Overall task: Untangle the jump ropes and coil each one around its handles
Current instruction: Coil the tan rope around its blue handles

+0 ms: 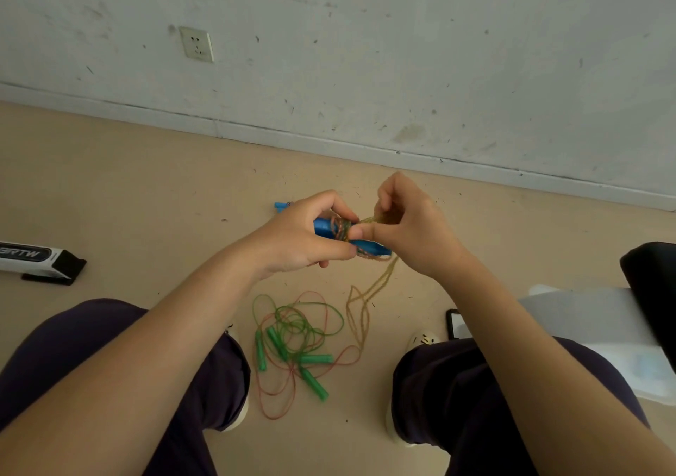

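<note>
My left hand point(303, 236) grips a pair of blue handles point(369, 247) held together above the floor, with yellowish rope wound round their middle. My right hand point(409, 227) pinches that yellow rope point(360, 307) just beside the wraps; its loose loops hang down toward the floor. Another blue handle tip point(281, 206) shows behind my left hand. On the floor between my knees lies a tangle of green rope point(303, 323) and red rope point(278, 402) with several green handles point(314, 384).
A white and black box point(36, 261) lies on the floor at the left. A phone point(453, 323), white paper point(592, 314) and a black object point(654, 285) are at the right. The wall with a socket point(196, 44) stands ahead. My knees flank the ropes.
</note>
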The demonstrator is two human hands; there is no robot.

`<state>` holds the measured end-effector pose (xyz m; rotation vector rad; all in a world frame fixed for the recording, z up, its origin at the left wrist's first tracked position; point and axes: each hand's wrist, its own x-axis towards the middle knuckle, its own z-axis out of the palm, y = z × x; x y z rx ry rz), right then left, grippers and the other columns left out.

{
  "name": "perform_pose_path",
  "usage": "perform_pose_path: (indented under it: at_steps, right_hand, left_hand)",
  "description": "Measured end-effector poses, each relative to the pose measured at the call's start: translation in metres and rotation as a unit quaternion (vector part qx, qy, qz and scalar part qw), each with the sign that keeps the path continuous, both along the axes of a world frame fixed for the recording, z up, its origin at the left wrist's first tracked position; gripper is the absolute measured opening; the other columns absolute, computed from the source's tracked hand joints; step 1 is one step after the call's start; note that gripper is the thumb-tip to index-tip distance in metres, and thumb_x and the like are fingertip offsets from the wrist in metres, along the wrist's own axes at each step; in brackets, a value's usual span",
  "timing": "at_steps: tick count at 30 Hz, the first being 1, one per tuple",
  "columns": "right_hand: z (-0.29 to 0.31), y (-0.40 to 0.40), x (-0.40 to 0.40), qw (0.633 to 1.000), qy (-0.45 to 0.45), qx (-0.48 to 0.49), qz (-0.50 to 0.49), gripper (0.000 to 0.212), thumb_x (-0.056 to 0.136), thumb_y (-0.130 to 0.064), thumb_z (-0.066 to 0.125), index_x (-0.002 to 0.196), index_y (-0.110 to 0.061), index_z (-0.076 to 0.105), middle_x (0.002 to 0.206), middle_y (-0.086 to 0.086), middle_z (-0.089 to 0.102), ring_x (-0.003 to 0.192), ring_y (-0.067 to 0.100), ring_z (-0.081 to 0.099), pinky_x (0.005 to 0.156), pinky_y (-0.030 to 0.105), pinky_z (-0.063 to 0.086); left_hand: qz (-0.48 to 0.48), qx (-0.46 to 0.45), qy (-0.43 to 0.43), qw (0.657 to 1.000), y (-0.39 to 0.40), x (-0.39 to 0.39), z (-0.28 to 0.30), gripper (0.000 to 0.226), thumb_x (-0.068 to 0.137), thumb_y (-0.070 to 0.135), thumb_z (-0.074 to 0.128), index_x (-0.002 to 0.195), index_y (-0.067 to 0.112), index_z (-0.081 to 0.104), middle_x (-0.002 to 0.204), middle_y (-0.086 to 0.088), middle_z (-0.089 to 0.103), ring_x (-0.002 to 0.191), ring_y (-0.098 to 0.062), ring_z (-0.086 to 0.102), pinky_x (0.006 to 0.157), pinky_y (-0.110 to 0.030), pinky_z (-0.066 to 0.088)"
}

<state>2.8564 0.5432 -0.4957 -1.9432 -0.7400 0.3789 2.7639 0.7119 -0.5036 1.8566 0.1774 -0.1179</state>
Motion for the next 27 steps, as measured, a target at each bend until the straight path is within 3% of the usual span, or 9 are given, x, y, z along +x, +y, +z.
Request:
perform_pose_path:
  at_steps: [3, 6, 11, 14, 17, 20, 24, 27]
  right_hand:
    - [-0.001, -0.003, 0.003, 0.999, 0.022, 0.022, 0.029, 0.049, 0.069, -0.018, 0.087, 0.072, -0.013, 0.039, 0.069, 0.009, 0.037, 0.062, 0.02, 0.033, 0.056, 0.038, 0.033]
    - [-0.001, -0.004, 0.002, 0.998, 0.038, 0.018, 0.044, 0.043, 0.073, -0.025, 0.085, 0.07, -0.009, 0.045, 0.066, 0.002, 0.042, 0.06, 0.012, 0.038, 0.058, 0.03, 0.036]
    - [-0.005, -0.004, 0.004, 0.991, 0.114, 0.027, 0.057, 0.031, 0.079, -0.029, 0.08, 0.094, -0.006, 0.064, 0.084, 0.001, 0.064, 0.076, 0.014, 0.059, 0.071, 0.033, 0.048]
    - [-0.004, -0.002, 0.002, 0.984, 0.157, 0.046, 0.068, 0.025, 0.087, -0.027, 0.072, 0.108, -0.014, 0.066, 0.094, 0.002, 0.068, 0.081, 0.016, 0.064, 0.076, 0.034, 0.052]
    - [-0.005, 0.0, 0.0, 0.977, 0.188, 0.065, 0.077, 0.032, 0.09, -0.026, 0.069, 0.12, -0.018, 0.062, 0.104, 0.008, 0.068, 0.082, 0.022, 0.065, 0.077, 0.036, 0.051]
    - [-0.006, 0.003, -0.003, 0.966, 0.235, 0.088, 0.069, 0.045, 0.087, -0.029, 0.067, 0.124, -0.007, 0.053, 0.092, 0.01, 0.066, 0.073, 0.022, 0.059, 0.066, 0.031, 0.045]
    - [-0.008, 0.006, -0.006, 0.966, 0.233, 0.086, 0.075, 0.017, 0.098, -0.023, 0.055, 0.105, -0.009, 0.061, 0.082, 0.007, 0.061, 0.058, 0.014, 0.049, 0.055, 0.022, 0.036]
    - [-0.006, 0.008, -0.006, 0.976, 0.207, 0.037, 0.056, 0.017, 0.102, -0.014, 0.048, 0.1, -0.006, 0.063, 0.067, 0.003, 0.055, 0.05, 0.009, 0.041, 0.049, 0.019, 0.033]
  left_hand:
    - [-0.047, -0.013, 0.005, 0.999, 0.005, -0.001, 0.004, 0.04, 0.084, 0.01, 0.076, 0.113, 0.029, 0.058, 0.094, 0.003, 0.066, 0.064, -0.01, 0.061, 0.056, -0.023, 0.047]
    - [-0.073, -0.026, -0.012, 0.997, 0.009, -0.002, 0.007, 0.057, 0.086, 0.01, 0.076, 0.128, 0.04, 0.052, 0.097, -0.002, 0.066, 0.066, -0.014, 0.06, 0.058, -0.025, 0.049]
    - [-0.055, -0.06, -0.047, 0.996, 0.005, -0.003, 0.002, 0.04, 0.085, 0.007, 0.075, 0.119, 0.027, 0.067, 0.09, -0.003, 0.07, 0.062, -0.02, 0.063, 0.053, -0.027, 0.049]
    - [0.009, -0.102, -0.057, 0.993, 0.003, -0.001, 0.001, 0.035, 0.084, 0.005, 0.075, 0.115, 0.018, 0.064, 0.101, -0.018, 0.067, 0.06, -0.023, 0.064, 0.051, -0.029, 0.05]
    - [0.053, -0.097, -0.073, 0.991, 0.004, 0.0, 0.0, 0.035, 0.084, 0.006, 0.076, 0.112, 0.018, 0.06, 0.105, -0.017, 0.065, 0.061, -0.023, 0.065, 0.054, -0.03, 0.052]
    - [0.096, -0.103, -0.094, 0.986, 0.003, 0.003, -0.001, 0.036, 0.085, 0.005, 0.075, 0.112, 0.018, 0.055, 0.106, -0.011, 0.063, 0.06, -0.019, 0.065, 0.054, -0.027, 0.051]
    - [0.146, -0.134, -0.116, 0.973, 0.001, 0.007, -0.002, 0.034, 0.087, 0.003, 0.072, 0.11, 0.016, 0.051, 0.105, -0.012, 0.064, 0.056, -0.019, 0.062, 0.048, -0.024, 0.048]
    - [0.17, -0.128, -0.117, 0.97, 0.002, 0.009, -0.003, 0.033, 0.088, 0.002, 0.071, 0.105, 0.018, 0.047, 0.102, -0.016, 0.063, 0.052, -0.02, 0.059, 0.046, -0.026, 0.045]
